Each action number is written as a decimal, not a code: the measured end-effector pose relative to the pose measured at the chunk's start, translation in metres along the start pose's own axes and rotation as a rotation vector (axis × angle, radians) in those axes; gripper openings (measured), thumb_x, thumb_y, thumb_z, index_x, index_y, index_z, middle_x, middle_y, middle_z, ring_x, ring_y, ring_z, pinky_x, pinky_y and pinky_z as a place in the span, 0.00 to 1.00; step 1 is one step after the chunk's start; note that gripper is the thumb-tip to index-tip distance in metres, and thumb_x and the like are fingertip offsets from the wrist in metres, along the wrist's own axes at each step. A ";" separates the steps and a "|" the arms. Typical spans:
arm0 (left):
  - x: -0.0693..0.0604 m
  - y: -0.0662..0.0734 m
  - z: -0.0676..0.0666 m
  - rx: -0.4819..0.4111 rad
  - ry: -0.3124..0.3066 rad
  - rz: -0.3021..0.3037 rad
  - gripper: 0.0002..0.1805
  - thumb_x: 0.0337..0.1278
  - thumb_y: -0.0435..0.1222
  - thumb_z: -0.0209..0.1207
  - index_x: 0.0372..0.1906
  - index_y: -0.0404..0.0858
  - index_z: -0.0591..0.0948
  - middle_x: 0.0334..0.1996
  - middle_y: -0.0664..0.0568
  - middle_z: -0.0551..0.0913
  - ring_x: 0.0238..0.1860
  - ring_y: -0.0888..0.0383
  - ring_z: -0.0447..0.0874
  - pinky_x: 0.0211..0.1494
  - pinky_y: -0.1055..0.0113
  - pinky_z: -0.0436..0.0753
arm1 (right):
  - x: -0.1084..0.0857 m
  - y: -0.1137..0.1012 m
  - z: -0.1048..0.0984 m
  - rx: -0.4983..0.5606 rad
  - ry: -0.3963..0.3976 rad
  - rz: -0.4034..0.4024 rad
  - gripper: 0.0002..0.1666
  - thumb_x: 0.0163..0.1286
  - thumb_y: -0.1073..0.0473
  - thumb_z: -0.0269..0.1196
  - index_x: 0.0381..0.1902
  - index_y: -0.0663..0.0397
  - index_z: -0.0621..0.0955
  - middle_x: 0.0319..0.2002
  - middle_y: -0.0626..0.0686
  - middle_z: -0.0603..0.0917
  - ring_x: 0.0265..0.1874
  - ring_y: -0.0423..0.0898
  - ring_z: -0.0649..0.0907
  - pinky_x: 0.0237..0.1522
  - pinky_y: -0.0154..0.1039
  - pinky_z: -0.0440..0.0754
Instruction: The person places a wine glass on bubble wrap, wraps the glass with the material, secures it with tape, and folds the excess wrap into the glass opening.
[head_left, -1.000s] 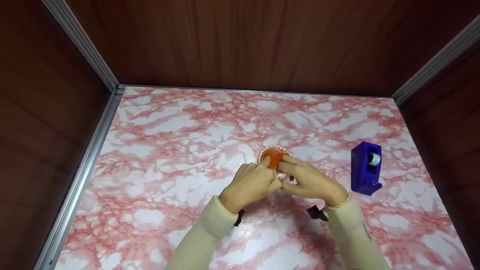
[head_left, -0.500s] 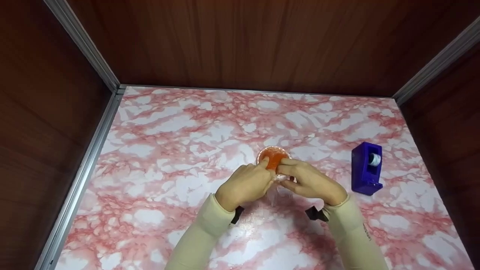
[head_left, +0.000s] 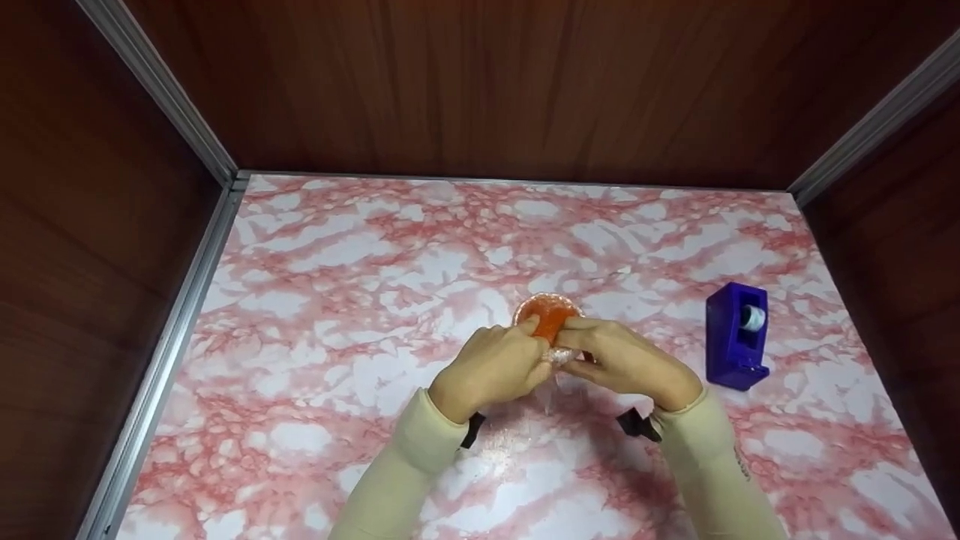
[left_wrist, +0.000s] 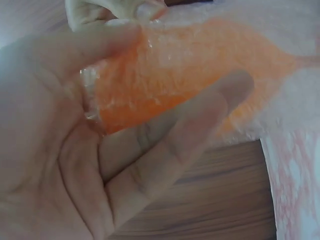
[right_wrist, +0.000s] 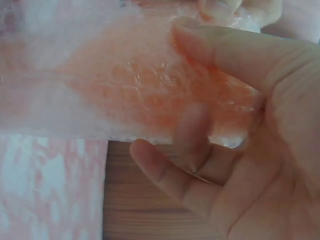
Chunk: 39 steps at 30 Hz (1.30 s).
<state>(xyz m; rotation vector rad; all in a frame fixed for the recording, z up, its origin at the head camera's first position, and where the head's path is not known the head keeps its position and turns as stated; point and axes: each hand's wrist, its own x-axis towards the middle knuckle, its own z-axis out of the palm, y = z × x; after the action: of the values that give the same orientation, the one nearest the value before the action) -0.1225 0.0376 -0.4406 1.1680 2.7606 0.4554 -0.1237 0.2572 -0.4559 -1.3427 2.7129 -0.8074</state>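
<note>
Between the two hands stands an orange stemmed glass (head_left: 551, 322) wrapped in clear bubble wrap (head_left: 561, 355). Both wrist views show its bowl tapering to a thin stem through the wrap. My left hand (head_left: 491, 367) grips the near left side at the rim, its thumb against the wrap and two longer fingers stretched across the bowl in the left wrist view. From the right, my right hand (head_left: 626, 360) holds the rim area, with its thumb pressed to the wrap in the right wrist view. Some fingertips are hidden inside or behind the rim.
A purple tape dispenser (head_left: 733, 337) with a roll of clear tape stands to the right of the right hand. The red-and-white marbled table (head_left: 337, 300) is enclosed by dark wood panels (head_left: 480, 90) with metal edge strips.
The left hand has shifted slightly down and left, and its fingers have bunched closer at the rim. The right fingers have drawn in a little. Both stay on the wrapped glass.
</note>
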 end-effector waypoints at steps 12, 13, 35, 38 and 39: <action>-0.005 0.002 0.020 0.045 0.222 -0.012 0.12 0.57 0.45 0.57 0.24 0.44 0.74 0.59 0.45 0.75 0.16 0.60 0.68 0.17 0.66 0.70 | 0.007 -0.022 0.003 -0.207 -0.039 0.254 0.38 0.61 0.46 0.71 0.66 0.54 0.75 0.61 0.53 0.77 0.45 0.52 0.84 0.44 0.49 0.84; -0.005 0.002 0.020 0.037 0.218 -0.014 0.12 0.58 0.45 0.57 0.24 0.44 0.74 0.62 0.44 0.74 0.16 0.61 0.68 0.17 0.67 0.69 | 0.007 -0.023 0.003 -0.202 -0.045 0.265 0.41 0.61 0.46 0.71 0.69 0.56 0.73 0.64 0.55 0.75 0.48 0.55 0.83 0.46 0.51 0.83; -0.005 0.003 0.020 0.105 0.240 -0.022 0.18 0.56 0.52 0.61 0.22 0.44 0.76 0.44 0.48 0.80 0.15 0.59 0.66 0.16 0.65 0.71 | 0.016 -0.032 0.009 -0.216 -0.074 0.345 0.39 0.56 0.42 0.75 0.62 0.52 0.81 0.59 0.51 0.79 0.45 0.53 0.84 0.38 0.48 0.85; -0.006 0.001 0.024 0.146 0.289 0.021 0.16 0.57 0.51 0.61 0.27 0.42 0.78 0.39 0.51 0.78 0.15 0.60 0.66 0.15 0.65 0.72 | 0.014 -0.029 0.008 -0.227 -0.046 0.296 0.36 0.57 0.43 0.75 0.59 0.54 0.81 0.55 0.51 0.80 0.39 0.50 0.84 0.36 0.45 0.84; -0.006 0.000 0.025 0.155 0.302 0.036 0.16 0.57 0.51 0.61 0.29 0.42 0.78 0.38 0.52 0.77 0.15 0.60 0.66 0.15 0.65 0.73 | 0.013 -0.028 0.008 -0.231 -0.036 0.275 0.34 0.57 0.44 0.75 0.57 0.54 0.82 0.52 0.50 0.81 0.36 0.48 0.83 0.35 0.44 0.84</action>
<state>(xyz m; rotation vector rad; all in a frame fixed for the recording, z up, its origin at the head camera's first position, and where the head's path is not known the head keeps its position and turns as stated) -0.1130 0.0389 -0.4642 1.2807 3.0845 0.4627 -0.1093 0.2304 -0.4473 -0.9656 2.9419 -0.4557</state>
